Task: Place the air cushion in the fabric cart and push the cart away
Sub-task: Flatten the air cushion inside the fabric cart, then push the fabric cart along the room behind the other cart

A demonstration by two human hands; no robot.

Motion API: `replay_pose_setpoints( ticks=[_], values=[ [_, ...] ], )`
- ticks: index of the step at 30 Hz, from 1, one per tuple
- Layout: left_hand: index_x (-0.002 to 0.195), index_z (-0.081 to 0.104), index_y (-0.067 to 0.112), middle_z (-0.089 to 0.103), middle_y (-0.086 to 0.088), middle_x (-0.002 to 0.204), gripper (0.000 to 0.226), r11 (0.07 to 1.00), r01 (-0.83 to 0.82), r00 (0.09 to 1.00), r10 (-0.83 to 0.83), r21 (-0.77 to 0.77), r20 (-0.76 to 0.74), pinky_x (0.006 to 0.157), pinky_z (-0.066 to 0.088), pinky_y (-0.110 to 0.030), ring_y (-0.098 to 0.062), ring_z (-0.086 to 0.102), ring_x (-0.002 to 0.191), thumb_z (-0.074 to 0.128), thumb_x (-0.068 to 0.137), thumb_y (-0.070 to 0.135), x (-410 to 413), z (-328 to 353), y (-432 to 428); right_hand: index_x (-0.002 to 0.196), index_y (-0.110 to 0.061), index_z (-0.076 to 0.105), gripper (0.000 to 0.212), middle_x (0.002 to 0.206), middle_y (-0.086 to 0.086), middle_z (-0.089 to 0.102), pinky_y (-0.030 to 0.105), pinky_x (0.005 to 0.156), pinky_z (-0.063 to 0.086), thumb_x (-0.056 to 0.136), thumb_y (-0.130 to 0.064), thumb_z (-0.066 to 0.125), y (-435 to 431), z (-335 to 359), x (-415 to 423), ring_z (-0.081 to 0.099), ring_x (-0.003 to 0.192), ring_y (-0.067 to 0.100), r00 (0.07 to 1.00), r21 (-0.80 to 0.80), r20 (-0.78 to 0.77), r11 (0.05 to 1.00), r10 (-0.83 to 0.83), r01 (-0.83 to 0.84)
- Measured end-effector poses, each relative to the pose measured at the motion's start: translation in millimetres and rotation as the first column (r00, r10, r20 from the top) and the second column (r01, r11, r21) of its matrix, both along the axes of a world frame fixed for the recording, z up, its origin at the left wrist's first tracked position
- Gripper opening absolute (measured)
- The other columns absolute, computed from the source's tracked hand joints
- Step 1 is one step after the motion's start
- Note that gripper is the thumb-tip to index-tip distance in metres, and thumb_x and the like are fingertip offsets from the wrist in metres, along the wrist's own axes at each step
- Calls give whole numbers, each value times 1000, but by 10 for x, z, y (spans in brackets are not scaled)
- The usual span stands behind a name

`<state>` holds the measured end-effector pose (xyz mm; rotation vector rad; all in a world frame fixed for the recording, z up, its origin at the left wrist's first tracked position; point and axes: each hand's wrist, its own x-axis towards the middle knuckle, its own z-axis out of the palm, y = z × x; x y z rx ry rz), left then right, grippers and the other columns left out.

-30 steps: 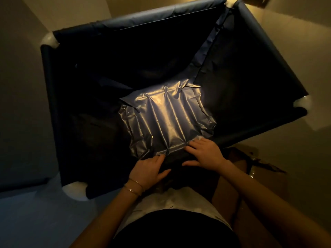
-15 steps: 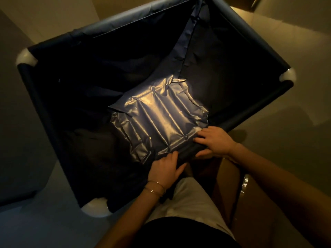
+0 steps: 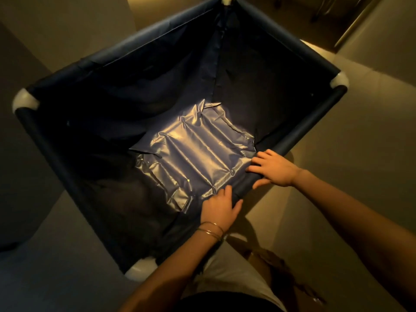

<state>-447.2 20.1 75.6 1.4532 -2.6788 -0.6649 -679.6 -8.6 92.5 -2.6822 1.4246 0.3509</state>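
A silvery ribbed air cushion (image 3: 195, 158) lies flat inside the dark blue fabric cart (image 3: 306, 129), near its right-hand near rail. The cart has tube rails wrapped in fabric and white corner joints. My left hand (image 3: 221, 208) rests on that near rail with the fingers curled over it, bracelets on the wrist. My right hand (image 3: 273, 166) holds the same rail farther right, fingers over the top and thumb underneath. Neither hand touches the cushion's middle; my right fingertips lie at its edge.
A pale floor surrounds the cart. A brown cardboard box (image 3: 290, 280) sits at my lower right beside my body. A darker wall or panel (image 3: 20, 176) stands to the left, and a doorway edge (image 3: 351, 23) shows at the top right.
The cart has swung and moved away from me, its far corner turning toward the top. Both hands shifted from the cushion's edge onto the near rail.
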Motion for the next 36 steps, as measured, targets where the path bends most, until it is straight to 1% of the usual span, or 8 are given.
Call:
replay_pose_setpoints(
  ticks=[7, 10, 13, 19, 24, 27, 32, 36],
  values=[
    [128, 37, 11, 60, -14, 115, 44, 991, -49, 998, 44, 125, 37, 74, 49, -41, -35, 62, 97, 50, 92, 33, -767, 158, -438, 110, -15, 61, 80, 98, 16, 66, 52, 91, 45, 84, -70, 10, -434, 176, -608, 62, 95, 36, 984, 1, -61, 986, -168, 168],
    [131, 33, 10, 58, -15, 119, 49, 992, 29, 993, -44, 126, 113, 76, 48, -41, -36, 61, 101, 51, 92, 32, -776, 128, -559, 113, -11, 61, 66, 106, 23, 64, 59, 92, 42, 83, -61, 32, -531, 178, -693, 58, 104, 42, 970, 42, -62, 971, -233, 236],
    [125, 38, 10, 60, -15, 117, 48, 985, 139, 982, -150, 105, 115, 73, 48, -40, -35, 62, 98, 49, 91, 42, -638, 106, -672, 118, -2, 59, 47, 119, 29, 57, 55, 95, 41, 80, -30, 67, -567, 271, -658, 50, 114, 47, 927, 83, 37, 925, -374, 370],
    [107, 60, 12, 71, -12, 89, 61, 931, 297, 947, -315, -212, -57, 66, 50, -39, -32, 67, 77, 28, 80, 57, 45, 241, -1279, 117, 1, 57, 47, 119, 26, 58, 51, 94, 43, 79, -24, 71, -425, 364, -235, 54, 108, 43, 829, -17, 229, 849, -511, 528],
    [99, 65, 15, 72, -6, 81, 52, 869, 399, 913, -406, -293, 39, 67, 50, -36, -26, 67, 73, 35, 80, 53, 743, 239, -1929, 119, -2, 57, 47, 119, 22, 59, 53, 99, 38, 81, -28, 69, -521, 283, 592, 55, 110, 40, 745, 25, 299, 785, -597, 619],
    [92, 66, 17, 71, -5, 77, 50, 844, 452, 889, -452, -289, 73, 65, 49, -37, -26, 65, 72, 35, 81, 54, 1098, 178, -2271, 120, -5, 56, 50, 120, 18, 60, 49, 100, 38, 87, -43, 49, -635, 233, 1206, 55, 110, 35, 665, 37, 339, 716, -665, 697],
    [105, 63, 16, 69, -5, 91, 54, 747, 600, 794, -600, -287, 97, 71, 49, -37, -27, 64, 81, 35, 80, 56, 1659, 129, -2825, 121, -10, 56, 65, 117, 13, 61, 41, 88, 45, 84, -57, 29, -865, 173, 2278, 57, 104, 32, 473, 94, 378, 541, -796, 836],
    [115, 59, 15, 67, -9, 96, 62, 742, 625, 778, -618, -243, 114, 70, 47, -37, -30, 62, 83, 31, 78, 57, 1868, 99, -3278, 126, -20, 50, 81, 118, 10, 56, 47, 103, 29, 76, -75, 18, -1008, 21, 2675, 50, 112, 30, 322, 67, 258, 349, -911, 935]
  ],
)
